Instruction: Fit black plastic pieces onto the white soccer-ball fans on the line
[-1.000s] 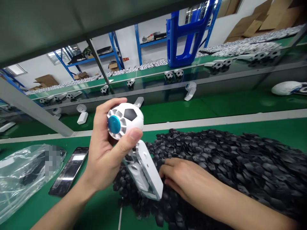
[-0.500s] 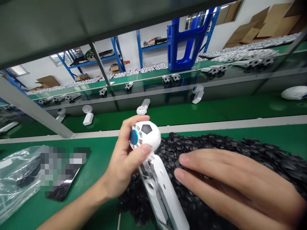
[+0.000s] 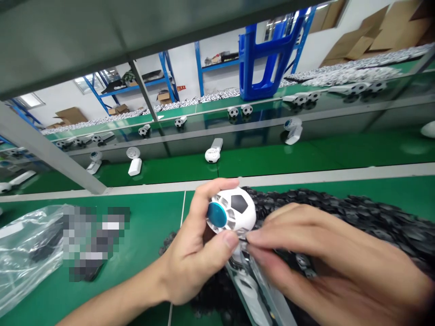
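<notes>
A white handheld fan [image 3: 246,210] has a round head patterned like a football, with black pentagons and a blue hub. My left hand [image 3: 199,244] is closed around this head, its thumb pressed near the neck. The fan's handle slants down toward me and appears open, its inner parts showing. At the neck, the fingertips of my right hand [image 3: 306,253] are pinched together; whether a small piece sits between them I cannot make out. Beneath both hands spreads a large heap of small black pieces [image 3: 306,201], partly covered by the fan and my right hand.
Beyond the bench rail, several white fans [image 3: 135,166] lie on a green conveyor belt [image 3: 251,158]. A clear plastic bag [image 3: 27,253] and a pixelated dark object [image 3: 98,246] lie at left. A blue plastic stool [image 3: 261,68] stands on the far bench. A grey shelf [image 3: 136,31] hangs overhead.
My right hand has come in to the fan's neck and its fingertips have closed together. My left hand and the fan have shifted right and slightly down. The fans on the belt have moved right.
</notes>
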`<state>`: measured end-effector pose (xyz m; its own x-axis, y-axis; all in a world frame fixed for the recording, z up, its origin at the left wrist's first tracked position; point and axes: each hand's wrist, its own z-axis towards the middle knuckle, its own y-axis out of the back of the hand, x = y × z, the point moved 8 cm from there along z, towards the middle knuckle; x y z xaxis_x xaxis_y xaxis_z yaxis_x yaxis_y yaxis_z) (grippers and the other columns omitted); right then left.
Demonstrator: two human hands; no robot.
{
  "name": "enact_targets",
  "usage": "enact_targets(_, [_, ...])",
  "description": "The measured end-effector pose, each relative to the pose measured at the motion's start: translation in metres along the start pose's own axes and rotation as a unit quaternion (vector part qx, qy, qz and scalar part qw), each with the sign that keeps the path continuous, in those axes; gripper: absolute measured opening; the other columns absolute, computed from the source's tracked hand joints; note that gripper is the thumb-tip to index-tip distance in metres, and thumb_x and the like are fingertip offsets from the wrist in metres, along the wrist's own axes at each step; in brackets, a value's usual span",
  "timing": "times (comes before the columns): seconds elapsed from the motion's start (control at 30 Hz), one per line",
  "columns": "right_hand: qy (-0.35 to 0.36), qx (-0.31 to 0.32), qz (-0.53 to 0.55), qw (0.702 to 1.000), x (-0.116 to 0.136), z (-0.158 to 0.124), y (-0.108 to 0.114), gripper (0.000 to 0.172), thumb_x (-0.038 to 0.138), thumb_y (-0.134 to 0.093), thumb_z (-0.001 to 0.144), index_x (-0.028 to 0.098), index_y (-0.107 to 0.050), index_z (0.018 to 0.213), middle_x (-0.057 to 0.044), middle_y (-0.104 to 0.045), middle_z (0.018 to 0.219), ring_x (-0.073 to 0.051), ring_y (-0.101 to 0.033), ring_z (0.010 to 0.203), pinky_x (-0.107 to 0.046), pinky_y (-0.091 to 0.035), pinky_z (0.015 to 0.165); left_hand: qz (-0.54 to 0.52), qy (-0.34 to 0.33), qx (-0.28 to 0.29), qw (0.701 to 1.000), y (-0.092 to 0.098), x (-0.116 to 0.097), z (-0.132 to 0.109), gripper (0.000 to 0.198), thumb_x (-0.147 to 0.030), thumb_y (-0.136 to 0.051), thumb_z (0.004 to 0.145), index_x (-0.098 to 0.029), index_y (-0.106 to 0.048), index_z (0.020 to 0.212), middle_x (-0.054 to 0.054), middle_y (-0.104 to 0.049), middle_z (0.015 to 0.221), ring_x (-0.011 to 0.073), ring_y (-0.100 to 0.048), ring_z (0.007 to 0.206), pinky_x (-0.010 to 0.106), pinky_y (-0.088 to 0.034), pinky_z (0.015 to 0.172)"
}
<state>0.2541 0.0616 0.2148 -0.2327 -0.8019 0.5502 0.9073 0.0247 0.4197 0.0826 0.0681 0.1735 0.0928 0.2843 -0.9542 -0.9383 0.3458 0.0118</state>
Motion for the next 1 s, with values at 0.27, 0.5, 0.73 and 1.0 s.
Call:
enact_targets(0.27, [-0.239, -0.076, 0.169, 0.953, -0.029, -0.009, -0.011, 0.02, 0.022, -0.091, 0.087, 0.034, -0.077, 0.094, 0.009, -0.073, 0.079, -0.009, -0.071, 0.069, -0.012, -0.061, 0.068, -0.014, -0.001, 0.027, 1.0, -0.009, 0.003, -0.001, 0.051, -0.038, -0.066, 0.115, -0.052, -0.048, 0.161, -0.004, -0.065, 0.135, 0.0147, -0.065, 0.113, 0.027, -0.055, 0.105])
enact_targets(0.5, [-0.328, 0.081, 0.225, 0.914, -0.05, -0.015, -0.03, 0.079, 0.044, -0.106, 0.077, 0.045, -0.071, 0.149, 0.003, -0.079, 0.134, -0.022, -0.079, 0.112, -0.028, -0.068, 0.097, 0.009, 0.039, 0.06, 0.997, -0.014, 0.009, 0.002, 0.046, -0.042, -0.067, 0.113, -0.045, -0.053, 0.157, 0.0, -0.064, 0.146, 0.0204, -0.065, 0.115, 0.037, -0.054, 0.106])
enact_targets(0.73, [-0.296, 0.134, 0.235, 0.916, -0.04, -0.002, -0.032, 0.045, 0.031, -0.09, 0.095, 0.035, -0.077, 0.139, 0.003, -0.084, 0.117, -0.021, -0.08, 0.104, -0.025, -0.067, 0.087, -0.074, 0.083, 0.079, 0.991, -0.02, 0.01, -0.001, 0.053, -0.059, -0.067, 0.11, -0.042, -0.052, 0.157, 0.003, -0.064, 0.142, 0.0265, -0.061, 0.126, 0.045, -0.049, 0.114])
enact_targets(1.0, [-0.231, 0.118, 0.202, 0.944, -0.025, -0.004, -0.025, 0.021, 0.022, -0.075, 0.102, 0.031, -0.072, 0.122, 0.009, -0.078, 0.098, -0.013, -0.073, 0.084, -0.018, -0.058, 0.076, 0.029, 0.03, 0.067, 0.997, -0.026, 0.01, -0.005, 0.057, -0.044, -0.074, 0.107, -0.051, -0.048, 0.157, -0.001, -0.058, 0.1, 0.0169, -0.053, 0.081, 0.03, -0.049, 0.073])
